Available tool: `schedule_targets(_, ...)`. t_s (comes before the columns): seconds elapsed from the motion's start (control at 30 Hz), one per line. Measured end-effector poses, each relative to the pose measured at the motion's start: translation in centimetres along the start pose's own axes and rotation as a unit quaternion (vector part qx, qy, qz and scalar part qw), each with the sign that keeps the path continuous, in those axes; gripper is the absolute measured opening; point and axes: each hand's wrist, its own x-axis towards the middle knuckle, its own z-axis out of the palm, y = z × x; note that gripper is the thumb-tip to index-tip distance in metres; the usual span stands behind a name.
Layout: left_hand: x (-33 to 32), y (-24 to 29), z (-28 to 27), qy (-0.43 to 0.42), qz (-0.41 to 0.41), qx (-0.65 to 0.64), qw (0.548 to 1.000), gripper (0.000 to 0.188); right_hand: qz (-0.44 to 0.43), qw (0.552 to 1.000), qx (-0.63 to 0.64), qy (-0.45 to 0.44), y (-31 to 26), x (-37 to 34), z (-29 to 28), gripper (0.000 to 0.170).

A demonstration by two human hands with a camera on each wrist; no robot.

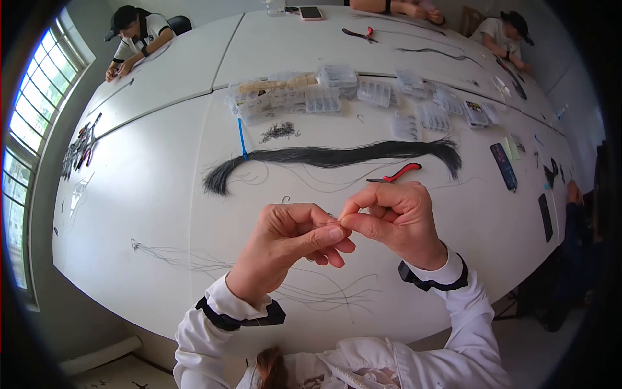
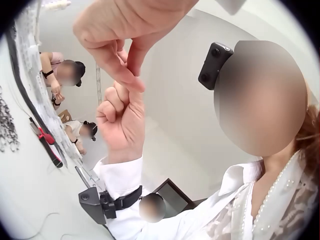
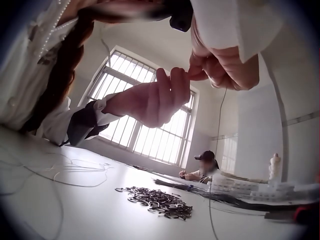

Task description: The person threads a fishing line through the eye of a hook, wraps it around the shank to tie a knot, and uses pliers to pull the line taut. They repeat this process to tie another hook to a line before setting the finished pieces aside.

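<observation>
In the head view my left hand (image 1: 285,243) and right hand (image 1: 398,217) meet fingertip to fingertip above the table. Thumb and forefinger of each pinch a thin line, mostly hidden between them; a small dark bit shows by the left forefinger. In the right wrist view a dark strand of fishing line (image 3: 220,112) hangs from below the right hand. Beyond the hands lies a long bundle of black line (image 1: 337,154) with a blue tie (image 1: 243,139). A loose fish hook (image 1: 286,200) lies near the left hand. Several hooked lines (image 1: 188,256) spread across the table at lower left.
Red-handled pliers (image 1: 403,173) lie just past the right hand. Behind the bundle are a pile of hooks (image 1: 280,131) and clear plastic boxes (image 1: 322,100). More tools (image 1: 83,146) lie at the left edge, a dark phone-like case (image 1: 503,166) at the right. Other people sit across the table.
</observation>
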Motion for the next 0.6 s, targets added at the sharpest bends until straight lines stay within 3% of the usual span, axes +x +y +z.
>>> schedule_targets(0.1,0.3,0.2,0.3,0.002,0.016,-0.011,1.0,0.011,-0.02,0.998,-0.032,0.043,-0.1,-0.1,0.2,0.006)
schedule_targets(0.17,0.4,0.2,0.7,0.058,0.108,-0.029,0.992,0.013,-0.035,0.987,0.077,0.14,0.8,-0.1,0.6,0.005)
schedule_targets(0.2,0.5,0.1,0.9,0.054,0.109,-0.027,0.992,0.013,-0.038,0.986,0.075,0.143,0.5,-0.1,0.5,0.005)
schedule_targets(0.27,1.0,-0.3,1.1,0.135,0.229,0.039,0.963,0.012,0.066,0.962,0.232,0.127,-0.3,-0.2,0.4,0.008)
schedule_targets(0.3,1.1,-0.3,1.5,0.146,0.243,0.041,0.958,0.012,0.065,0.962,0.23,0.129,-0.3,-0.3,0.4,0.008)
schedule_targets(0.37,1.4,-0.8,1.7,0.144,0.263,0.052,0.953,0.011,0.162,0.928,0.313,0.117,-0.2,-0.6,0.7,0.012)
schedule_targets(0.6,1.1,-0.7,2.2,0.126,0.252,0.032,0.959,0.009,0.159,0.914,0.359,0.101,0.6,-1.1,1.4,0.016)
